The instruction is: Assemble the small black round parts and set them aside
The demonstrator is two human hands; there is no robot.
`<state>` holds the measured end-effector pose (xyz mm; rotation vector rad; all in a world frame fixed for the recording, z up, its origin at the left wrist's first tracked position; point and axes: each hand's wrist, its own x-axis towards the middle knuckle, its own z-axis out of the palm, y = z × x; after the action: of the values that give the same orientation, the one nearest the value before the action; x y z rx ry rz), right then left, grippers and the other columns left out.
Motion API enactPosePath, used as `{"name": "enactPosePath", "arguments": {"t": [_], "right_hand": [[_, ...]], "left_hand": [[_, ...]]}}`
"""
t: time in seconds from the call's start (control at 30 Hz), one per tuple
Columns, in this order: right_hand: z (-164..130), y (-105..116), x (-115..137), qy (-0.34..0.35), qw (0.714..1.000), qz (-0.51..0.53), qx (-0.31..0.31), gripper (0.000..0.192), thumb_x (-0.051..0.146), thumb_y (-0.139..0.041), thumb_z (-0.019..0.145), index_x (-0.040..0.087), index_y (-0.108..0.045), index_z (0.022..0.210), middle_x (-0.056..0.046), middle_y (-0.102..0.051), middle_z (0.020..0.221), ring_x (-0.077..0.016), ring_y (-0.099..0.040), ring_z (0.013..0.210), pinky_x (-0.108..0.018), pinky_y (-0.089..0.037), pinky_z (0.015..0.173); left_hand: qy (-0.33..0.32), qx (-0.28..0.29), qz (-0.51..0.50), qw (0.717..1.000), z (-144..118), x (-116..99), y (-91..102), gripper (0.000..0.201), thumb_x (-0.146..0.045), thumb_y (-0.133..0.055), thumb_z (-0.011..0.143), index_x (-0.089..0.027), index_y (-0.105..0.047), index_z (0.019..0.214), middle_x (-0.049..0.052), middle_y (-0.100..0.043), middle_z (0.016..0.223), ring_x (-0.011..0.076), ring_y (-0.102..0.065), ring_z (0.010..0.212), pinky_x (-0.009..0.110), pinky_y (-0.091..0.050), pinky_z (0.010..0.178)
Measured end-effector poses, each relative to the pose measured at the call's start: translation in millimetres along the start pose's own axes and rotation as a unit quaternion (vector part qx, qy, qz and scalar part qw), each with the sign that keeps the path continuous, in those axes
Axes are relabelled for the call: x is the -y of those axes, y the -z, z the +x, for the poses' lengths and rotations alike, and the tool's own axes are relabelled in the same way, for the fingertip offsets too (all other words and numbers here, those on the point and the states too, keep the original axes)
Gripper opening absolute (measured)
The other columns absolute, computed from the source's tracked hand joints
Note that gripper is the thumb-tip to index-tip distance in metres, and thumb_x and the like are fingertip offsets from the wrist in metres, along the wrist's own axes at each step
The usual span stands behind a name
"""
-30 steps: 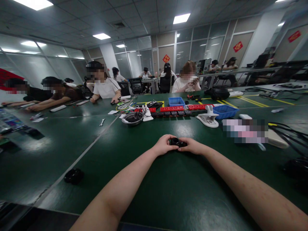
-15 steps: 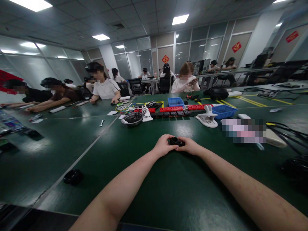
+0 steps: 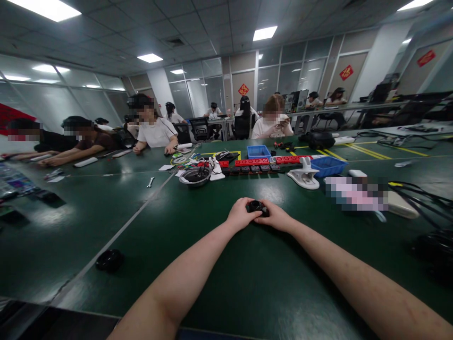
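Observation:
Between my two hands is a small glossy black round part [image 3: 255, 206] with a ring-shaped opening on top; its exact kind I cannot make out. My left hand [image 3: 242, 213] is closed on its left side, thumb across the front. From the right, my right hand [image 3: 275, 215] grips the same part, its thumb close to the left thumb. Fingers partly cover the part, which is at or just above the green table [image 3: 219, 283]. A second black ring-shaped part [image 3: 109, 260] lies on the table to the left of my left forearm.
Ahead stand a bowl with black cable [image 3: 184, 181], a red power strip row [image 3: 252, 161], a white clip stand [image 3: 303, 175] and blue trays [image 3: 258, 150]. A small wrench [image 3: 150, 182] lies left. Black cables [image 3: 433, 250] sit right. Several people sit around the tables.
My right hand has shifted slightly left, closer around the black part. The left hand stays nearly in place, and the view has moved a little.

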<state>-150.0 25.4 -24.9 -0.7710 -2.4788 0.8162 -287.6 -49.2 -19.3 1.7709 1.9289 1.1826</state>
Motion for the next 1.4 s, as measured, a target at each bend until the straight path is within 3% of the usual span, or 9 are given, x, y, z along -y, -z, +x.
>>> {"name": "enactPosePath", "arguments": {"t": [0.13,0.23,0.33,0.57,0.87,1.0,1.17,1.4], "right_hand": [[1,15,-4,0.01,0.982,0.141,0.127,0.047,0.029,-0.058,0.062,0.015,-0.046,0.105,-0.005,-0.055,0.093,-0.0149,-0.051,0.079,-0.027,-0.039,0.07],[2,18,-4,0.005,0.97,0.176,0.168,0.043,0.025,-0.058,0.062,0.014,-0.049,0.102,-0.003,-0.057,0.089,-0.0147,-0.051,0.078,-0.027,-0.039,0.07],[2,18,-4,0.004,0.97,0.173,0.169,0.04,0.025,-0.058,0.061,0.014,-0.052,0.099,-0.003,-0.058,0.087,-0.0153,-0.052,0.078,-0.028,-0.039,0.07],[2,16,-3,-0.017,0.975,0.17,0.144,0.041,0.024,-0.06,0.059,0.016,-0.053,0.098,-0.003,-0.059,0.085,-0.0163,-0.052,0.077,-0.028,-0.039,0.069],[1,12,-4,-0.021,0.973,0.174,0.151,0.036,0.024,-0.058,0.061,0.014,-0.053,0.095,-0.002,-0.058,0.081,-0.0137,-0.051,0.071,-0.026,-0.039,0.066],[1,10,-4,-0.034,0.974,0.176,0.137,0.034,0.026,-0.06,0.059,0.013,-0.053,0.09,-0.001,-0.056,0.076,-0.0122,-0.05,0.067,-0.024,-0.038,0.061],[3,2,-6,-0.064,0.991,0.101,0.064,0.035,0.033,-0.064,0.053,0.014,-0.049,0.078,0.002,-0.051,0.066,-0.0113,-0.047,0.061,-0.021,-0.035,0.053],[3,-16,5,-0.133,0.984,-0.096,-0.067,0.031,0.041,-0.058,0.057,0.017,-0.045,0.073,-0.001,-0.053,0.067,-0.0136,-0.048,0.06,-0.021,-0.029,0.049]], "left_hand": [[-0.038,0.119,-0.031,0.992,3,5,11.0,0.044,-0.038,-0.062,0.059,-0.016,-0.053,0.096,0.001,-0.051,0.076,0.0086,-0.044,0.056,0.021,-0.036,0.052],[-0.076,0.139,-0.029,0.987,6,7,15.8,0.044,-0.037,-0.062,0.058,-0.018,-0.055,0.097,0.002,-0.051,0.079,0.0099,-0.045,0.062,0.021,-0.037,0.055],[-0.098,0.134,-0.011,0.986,8,7,17.6,0.045,-0.036,-0.064,0.056,-0.019,-0.055,0.097,0.003,-0.05,0.084,0.0124,-0.046,0.07,0.023,-0.038,0.061],[-0.104,0.158,-0.003,0.982,10,9,18.7,0.047,-0.038,-0.061,0.06,-0.021,-0.052,0.103,0.003,-0.051,0.084,0.0122,-0.047,0.068,0.024,-0.038,0.061],[-0.082,0.18,-0.025,0.98,9,7,21.5,0.047,-0.039,-0.058,0.063,-0.02,-0.051,0.105,0.002,-0.048,0.079,0.0073,-0.041,0.055,0.019,-0.032,0.048],[-0.077,0.163,-0.039,0.983,8,8,18.7,0.046,-0.038,-0.06,0.061,-0.018,-0.053,0.102,0.001,-0.046,0.076,0.0061,-0.038,0.052,0.018,-0.03,0.046],[-0.072,0.131,-0.021,0.988,6,6,15.2,0.043,-0.039,-0.06,0.06,-0.018,-0.054,0.096,0.0,-0.046,0.074,0.0061,-0.036,0.051,0.018,-0.03,0.045],[0.012,-0.017,0.062,0.998,-3,-7,0.1,0.036,-0.039,-0.061,0.059,-0.017,-0.054,0.087,0.003,-0.049,0.082,0.0143,-0.048,0.074,0.025,-0.038,0.065]]}}
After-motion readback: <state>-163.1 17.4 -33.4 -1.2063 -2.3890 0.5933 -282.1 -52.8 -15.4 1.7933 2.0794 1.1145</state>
